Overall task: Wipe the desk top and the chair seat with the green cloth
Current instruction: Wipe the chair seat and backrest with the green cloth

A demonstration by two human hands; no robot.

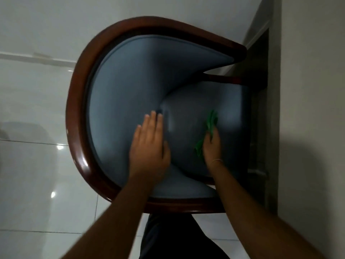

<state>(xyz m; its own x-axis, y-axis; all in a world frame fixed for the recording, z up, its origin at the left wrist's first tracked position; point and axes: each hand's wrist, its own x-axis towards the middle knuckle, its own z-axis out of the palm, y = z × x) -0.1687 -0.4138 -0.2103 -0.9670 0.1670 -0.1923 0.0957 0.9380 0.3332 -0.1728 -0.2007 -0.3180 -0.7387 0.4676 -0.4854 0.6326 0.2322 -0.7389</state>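
I look straight down on a chair with a curved dark wooden frame [78, 101] and blue padding. Its blue seat [190, 113] lies in the middle right of the view. My right hand [212, 144] grips the crumpled green cloth [211, 121] and presses it on the seat's middle. The cloth sticks out past my fingers and beside my palm. My left hand [149, 144] rests flat, fingers apart, where the seat meets the padded backrest [127, 83]. The desk top [313, 90] shows as a pale surface along the right edge.
Glossy white floor tiles [33, 128] surround the chair on the left and below. A dark gap [259, 109] separates the seat's front from the desk. My dark trouser leg [171, 238] stands just behind the chair frame at the bottom.
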